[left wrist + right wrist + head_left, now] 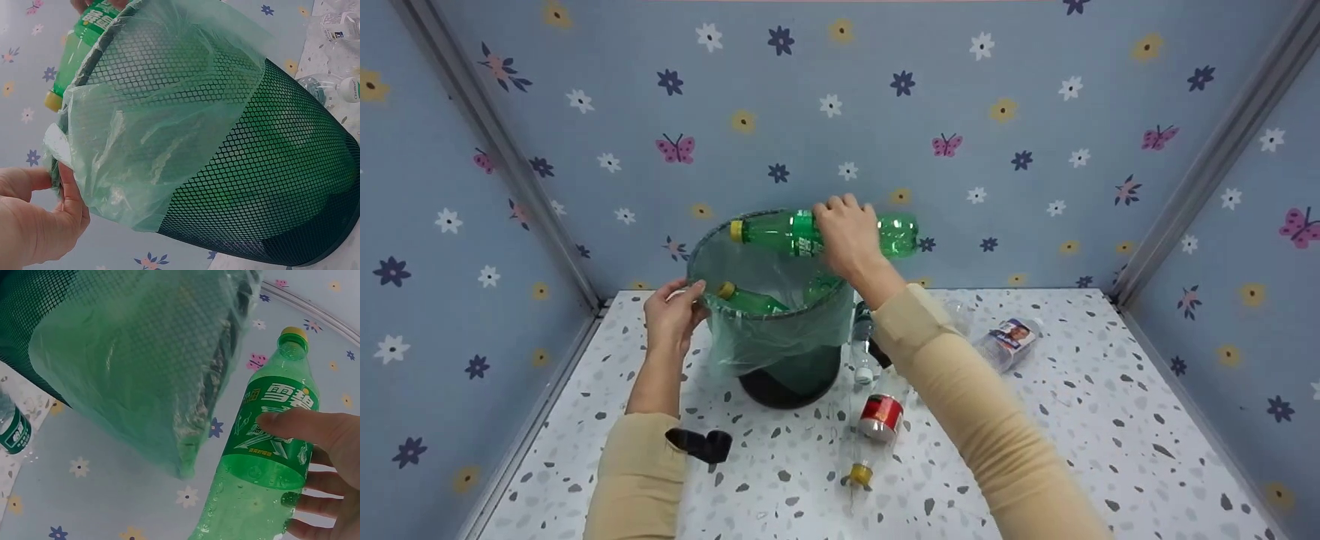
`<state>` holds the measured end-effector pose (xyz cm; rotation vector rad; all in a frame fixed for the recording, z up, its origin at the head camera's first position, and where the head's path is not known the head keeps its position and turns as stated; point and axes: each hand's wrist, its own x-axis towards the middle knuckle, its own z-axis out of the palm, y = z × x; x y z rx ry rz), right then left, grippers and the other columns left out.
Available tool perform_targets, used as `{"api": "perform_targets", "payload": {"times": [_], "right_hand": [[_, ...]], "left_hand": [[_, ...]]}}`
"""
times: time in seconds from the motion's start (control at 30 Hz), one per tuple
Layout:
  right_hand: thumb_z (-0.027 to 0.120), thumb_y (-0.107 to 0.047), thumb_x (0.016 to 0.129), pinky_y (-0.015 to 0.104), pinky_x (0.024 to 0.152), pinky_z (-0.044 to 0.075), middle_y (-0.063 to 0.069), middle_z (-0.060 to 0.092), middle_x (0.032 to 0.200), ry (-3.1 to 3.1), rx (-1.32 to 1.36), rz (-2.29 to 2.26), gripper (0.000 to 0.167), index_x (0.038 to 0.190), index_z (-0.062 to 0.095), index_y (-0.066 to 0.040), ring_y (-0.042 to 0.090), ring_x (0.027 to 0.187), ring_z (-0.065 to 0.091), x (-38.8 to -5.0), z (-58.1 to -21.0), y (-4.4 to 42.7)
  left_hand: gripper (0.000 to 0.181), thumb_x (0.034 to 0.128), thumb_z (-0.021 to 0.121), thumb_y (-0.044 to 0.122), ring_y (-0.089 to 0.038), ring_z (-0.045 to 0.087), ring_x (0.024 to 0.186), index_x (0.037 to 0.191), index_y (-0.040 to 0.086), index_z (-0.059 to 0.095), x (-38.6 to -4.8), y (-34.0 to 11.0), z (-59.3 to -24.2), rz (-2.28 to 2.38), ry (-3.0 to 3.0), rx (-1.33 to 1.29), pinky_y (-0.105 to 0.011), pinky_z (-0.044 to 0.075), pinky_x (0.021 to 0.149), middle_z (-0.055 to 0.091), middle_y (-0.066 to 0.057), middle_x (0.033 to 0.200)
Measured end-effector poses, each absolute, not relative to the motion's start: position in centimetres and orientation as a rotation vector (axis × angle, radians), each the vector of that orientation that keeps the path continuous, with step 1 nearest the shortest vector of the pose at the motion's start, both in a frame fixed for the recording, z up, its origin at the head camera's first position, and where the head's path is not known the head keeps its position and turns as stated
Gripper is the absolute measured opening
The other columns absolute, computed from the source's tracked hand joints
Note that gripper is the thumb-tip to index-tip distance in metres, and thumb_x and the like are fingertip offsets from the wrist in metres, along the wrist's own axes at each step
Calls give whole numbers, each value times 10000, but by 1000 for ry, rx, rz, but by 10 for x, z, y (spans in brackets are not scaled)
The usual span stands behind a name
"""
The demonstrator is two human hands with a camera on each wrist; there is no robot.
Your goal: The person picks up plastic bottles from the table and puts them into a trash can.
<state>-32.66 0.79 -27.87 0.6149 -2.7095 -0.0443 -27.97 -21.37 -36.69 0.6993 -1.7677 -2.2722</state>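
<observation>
R hand (846, 236) grips a green Sprite btl (780, 231), thumb across the green label, fingers wrapped round the far side. Btl is approx. horiz. at the upper far-right part of the mesh bin (810, 386): yellow cap (736, 231) points left over the bin's mouth, base sticks out past the bin's right edge. Can't tell if btl touches the rim.

L hand (671, 311) pinches the bin's near-left rim b/w thumb & fingers, w/ the folded-over edge of the translucent green liner (135, 140) there. Liner hangs down over the outside of the bin, covering approx. the upper part; dark mesh shows below. Bin stands upright on the speckled white tabletop (780, 495).

Inside bin: another green btl w/ yellow cap (754, 301), tilted, cap end near the L hand's side.

Right of bin: clear btl w/ dark-green label & white cap (863, 367) lying just beside it; clear btl w/ red label (882, 412) nearer the wearer, partly behind R forearm; clear btl w/ blue-white picture label (1011, 337) farther right.

Tan sleeves on both arms; black fitting (701, 444) at L cuff, left of & nearer the wearer than bin. Behind bin: blue flower-and-butterfly wall (877, 127).
</observation>
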Motion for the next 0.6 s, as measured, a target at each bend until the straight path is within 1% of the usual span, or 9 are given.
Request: {"api": "perform_targets", "payload": {"times": [0.2, 0.4, 0.53, 0.6], "right_hand": [[604, -189, 847, 401, 866, 371, 82, 522, 1135, -2745, 626, -139, 345, 1166, 524, -84, 245, 1062, 444, -329, -283, -4], [606, -222, 846, 398, 870, 370, 80, 518, 1150, -2728, 636, -177, 389, 1194, 505, -81, 239, 1066, 447, -332, -289, -9], [590, -232, 857, 397, 860, 375, 79, 526, 1148, -2698, 641, -167, 389, 1205, 508, -79, 237, 1058, 458, -335, -296, -8], [567, -225, 874, 386, 862, 372, 81, 533, 1137, -2679, 648, -159, 353, 1191, 520, -77, 234, 1049, 464, -336, -300, -7]], "left_hand": [[431, 872, 570, 137, -91, 475, 526, 1260, 45, 406, -280, -215, -367, -2272, -1769, 695, -190, 442, 523, 508, -38, 861], [437, 873, 569, 140, -93, 476, 536, 1267, 48, 405, -281, -215, -366, -2284, -1768, 704, -186, 439, 522, 512, -46, 900], [426, 870, 570, 118, -95, 466, 514, 1255, 38, 405, -280, -214, -365, -2302, -1741, 686, -197, 440, 519, 516, -43, 850], [418, 870, 569, 111, -97, 462, 503, 1247, 34, 406, -280, -213, -365, -2305, -1737, 679, -202, 440, 519, 512, -40, 828]]}}
